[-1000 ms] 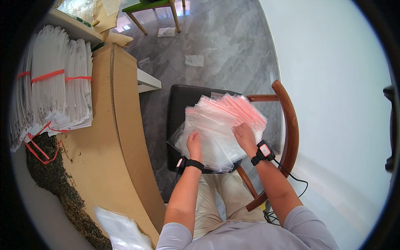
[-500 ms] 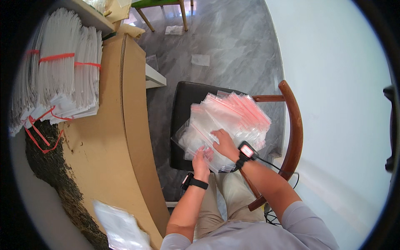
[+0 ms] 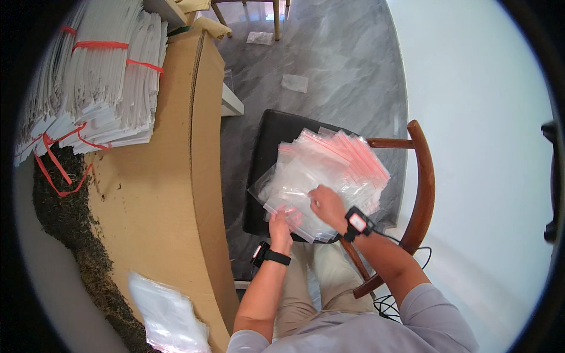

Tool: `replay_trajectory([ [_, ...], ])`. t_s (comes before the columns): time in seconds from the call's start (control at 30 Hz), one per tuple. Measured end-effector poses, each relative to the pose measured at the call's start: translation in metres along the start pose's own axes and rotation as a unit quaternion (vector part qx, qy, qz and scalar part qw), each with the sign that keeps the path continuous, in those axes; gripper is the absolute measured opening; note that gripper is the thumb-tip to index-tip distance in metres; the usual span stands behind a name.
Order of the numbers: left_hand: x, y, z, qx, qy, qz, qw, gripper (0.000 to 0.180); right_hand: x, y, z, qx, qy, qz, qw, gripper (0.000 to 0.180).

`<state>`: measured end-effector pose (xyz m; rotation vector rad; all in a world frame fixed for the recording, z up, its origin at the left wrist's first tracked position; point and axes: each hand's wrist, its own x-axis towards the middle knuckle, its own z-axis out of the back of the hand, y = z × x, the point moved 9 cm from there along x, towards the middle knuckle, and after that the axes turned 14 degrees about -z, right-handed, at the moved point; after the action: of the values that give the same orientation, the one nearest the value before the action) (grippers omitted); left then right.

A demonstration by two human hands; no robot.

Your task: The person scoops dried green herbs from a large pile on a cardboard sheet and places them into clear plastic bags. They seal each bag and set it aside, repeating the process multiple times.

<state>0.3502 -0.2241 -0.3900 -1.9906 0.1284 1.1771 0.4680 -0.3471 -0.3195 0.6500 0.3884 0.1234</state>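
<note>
A fanned pile of clear zip bags [image 3: 306, 167] with red-pink strips along their top edges lies on the black seat of a chair [image 3: 266, 138]. My left hand [image 3: 280, 228] is at the pile's near left edge, its thumb and fingers closed on a zip bag [image 3: 301, 225]. The strip end of that bag lies beside the fingers. Over the middle of the pile is my right hand [image 3: 329, 207], its fingers curled together. Whether they pinch any plastic is hidden. Each wrist wears a black strap with a small device.
A brown cardboard surface [image 3: 153, 206] on the left carries stacked white paper bundles [image 3: 100, 70] tied with red bands and more clear bags [image 3: 168, 315]. The chair's wooden armrest [image 3: 425, 188] curves at right, near a white wall [image 3: 482, 147]. Plastic pieces [image 3: 294, 83] lie on the grey floor.
The view has shifted, so the scene sits further right. My right hand has drawn back slightly toward me over the pile. A strip under it no longer shows; my left hand keeps its hold.
</note>
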Motion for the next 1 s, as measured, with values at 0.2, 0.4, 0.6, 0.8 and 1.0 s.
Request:
replay_trajectory([
  [0.2, -0.015, -0.013, -0.038, -0.123, 0.048, -0.087, 0.987, 0.037, -0.050, 0.049, -0.003, -0.006, 0.088, 0.031, 0.996, 0.017],
  [0.4, -0.012, -0.024, -0.021, -0.069, -0.034, -0.075, 0.994, 0.022, 0.021, -0.003, 0.017, 0.127, 0.034, -0.058, 0.990, 0.034],
  [0.6, -0.030, -0.043, -0.016, 0.004, -0.016, -0.058, 0.998, 0.023, 0.107, -0.051, 0.041, -0.171, -0.078, -0.066, 0.980, 0.065],
  [0.8, -0.062, -0.072, -0.001, -0.026, -0.022, -0.073, 0.997, 0.022, 0.118, -0.051, 0.033, -0.229, 0.027, -0.116, 0.966, 0.060],
  [1.0, -0.087, -0.112, 0.039, 0.058, -0.087, -0.177, 0.979, 0.021, 0.117, -0.053, 0.030, -0.190, 0.082, -0.111, 0.972, 0.038],
])
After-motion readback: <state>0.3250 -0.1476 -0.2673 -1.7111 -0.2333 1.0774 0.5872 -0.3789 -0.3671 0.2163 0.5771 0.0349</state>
